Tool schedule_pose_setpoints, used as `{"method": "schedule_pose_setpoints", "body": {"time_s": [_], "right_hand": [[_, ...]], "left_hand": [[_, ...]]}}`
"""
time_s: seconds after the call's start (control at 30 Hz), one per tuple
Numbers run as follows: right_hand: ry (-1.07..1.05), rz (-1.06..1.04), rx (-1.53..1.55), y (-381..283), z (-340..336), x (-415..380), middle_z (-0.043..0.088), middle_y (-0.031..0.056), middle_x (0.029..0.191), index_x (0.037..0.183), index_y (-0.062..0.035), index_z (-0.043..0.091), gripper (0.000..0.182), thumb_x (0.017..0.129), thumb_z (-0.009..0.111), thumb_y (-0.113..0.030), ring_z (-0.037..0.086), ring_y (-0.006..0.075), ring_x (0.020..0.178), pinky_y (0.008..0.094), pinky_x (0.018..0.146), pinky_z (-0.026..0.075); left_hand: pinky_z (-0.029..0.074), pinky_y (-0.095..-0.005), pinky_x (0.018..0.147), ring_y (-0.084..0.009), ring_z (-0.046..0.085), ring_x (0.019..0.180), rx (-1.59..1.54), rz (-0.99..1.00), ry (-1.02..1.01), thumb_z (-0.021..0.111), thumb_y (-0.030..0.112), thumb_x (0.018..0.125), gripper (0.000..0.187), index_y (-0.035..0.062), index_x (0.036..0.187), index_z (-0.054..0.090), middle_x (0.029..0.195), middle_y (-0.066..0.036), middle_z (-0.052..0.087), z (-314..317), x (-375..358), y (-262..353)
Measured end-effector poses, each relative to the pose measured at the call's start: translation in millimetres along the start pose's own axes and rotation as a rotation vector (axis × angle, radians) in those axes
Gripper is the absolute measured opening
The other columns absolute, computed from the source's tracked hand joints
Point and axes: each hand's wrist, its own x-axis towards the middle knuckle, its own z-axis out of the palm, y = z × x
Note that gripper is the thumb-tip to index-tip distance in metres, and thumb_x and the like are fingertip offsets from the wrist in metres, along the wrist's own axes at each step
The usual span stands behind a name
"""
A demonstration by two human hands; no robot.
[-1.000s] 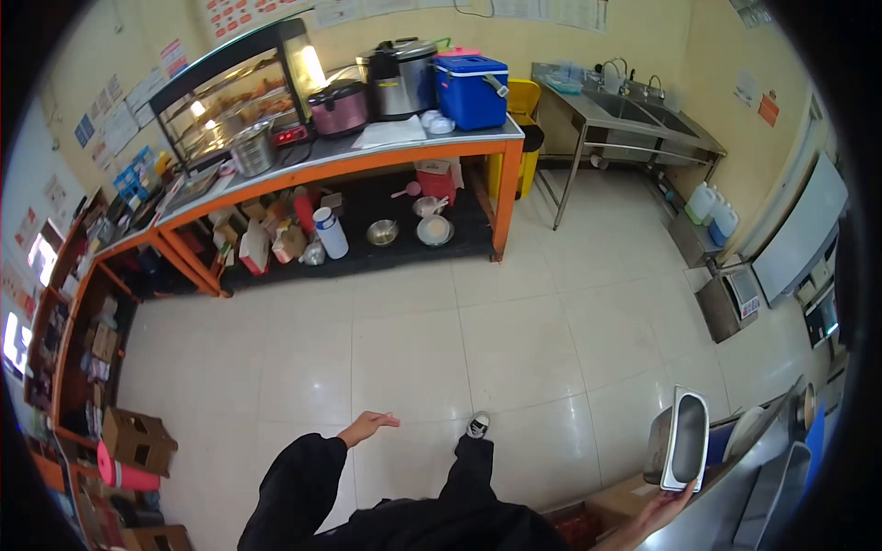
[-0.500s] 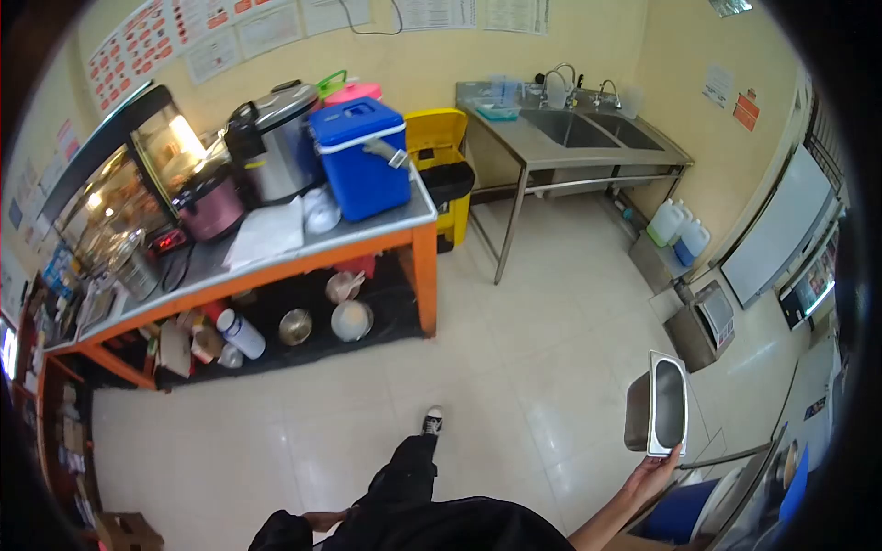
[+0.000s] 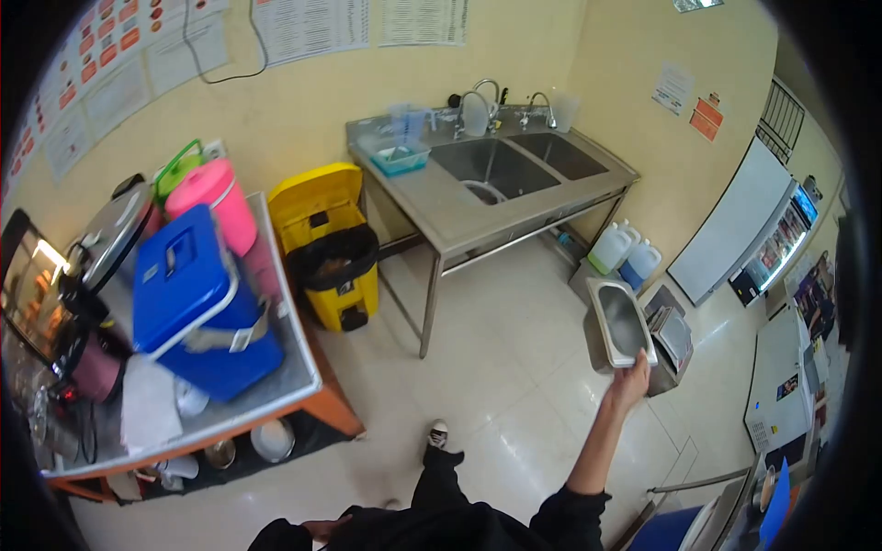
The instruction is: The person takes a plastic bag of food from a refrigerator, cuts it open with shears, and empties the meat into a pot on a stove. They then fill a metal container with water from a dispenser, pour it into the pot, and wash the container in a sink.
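A: Steel, that pan (image 3: 622, 321); it sits in the right hand (image 3: 629, 384), raised out in front over the pale tiled floor (image 3: 514, 367).

B: And the grip?

A: Fingers pinch the pan's near rim from below. The arm is stretched forward and up, black sleeve pushed back to the elbow. The pan's open side tilts toward the camera.

B: The left hand (image 3: 323, 527)?

A: Low at the bottom edge beside the dark clothing, holding nothing that I can see. Whether its fingers are spread or curled, I cannot tell.

B: What lies around?

A: Past the pan stands a steel sink (image 3: 501, 170) with two basins and two taps, set against the yellow wall. A small blue tray (image 3: 400, 158) rests on its left drainer. Just left of the sink is one yellow bin (image 3: 329, 246) with a black liner. Right of the sink, on the floor, two white jugs (image 3: 625, 253) stand side by side.

B: And on the left?

A: An orange-framed worktop (image 3: 299, 372) carries one blue cooler (image 3: 197, 298) and one pink jug (image 3: 220, 204) behind it. One shoe (image 3: 438, 433) shows on the tiles below.
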Motion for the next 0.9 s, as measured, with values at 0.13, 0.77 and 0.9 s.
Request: {"method": "schedule_pose_setpoints", "body": {"time_s": [0.13,0.77,0.9], "right_hand": [[-0.054,-0.103,-0.04,72.0,138.2,93.9,0.042,-0.0017,0.058,0.075,-0.0074,0.05,0.016,0.083,0.058,-0.019,0.04,0.0076,0.048,0.0234,0.041,0.036],[-0.483,-1.18,-1.147,252.0,367.2,254.1,0.053,0.009,0.061,0.118,-0.0105,0.049,0.036,0.082,0.054,-0.015,0.054,0.0221,0.052,0.0332,0.048,0.044],[-0.206,-0.367,-0.75,222.0,209.2,191.0,0.042,0.0014,0.055,0.093,-0.0022,0.056,0.025,0.085,0.056,-0.026,0.035,0.0083,0.046,0.0258,0.042,0.033]], "left_hand": [[0.03,-0.0326,0.085,-0.0177,0.038,0.097,0.03,0.054,0.106,0.051,0.037,0.08,0.037,0.0064,0.102,0.051,0.104,-0.005,0.043,-68.1,33.5,102.3],[0.036,-0.0322,0.073,-0.0165,0.044,0.078,-0.053,0.159,0.604,0.06,0.032,0.074,0.03,0.0045,0.086,0.057,0.084,-0.004,0.049,-211.6,66.5,267.5],[0.037,-0.0321,0.07,-0.0163,0.046,0.074,0.105,0.238,0.541,0.062,0.031,0.073,0.029,0.0041,0.083,0.058,0.08,-0.004,0.051,-225.1,88.3,283.4]]}}
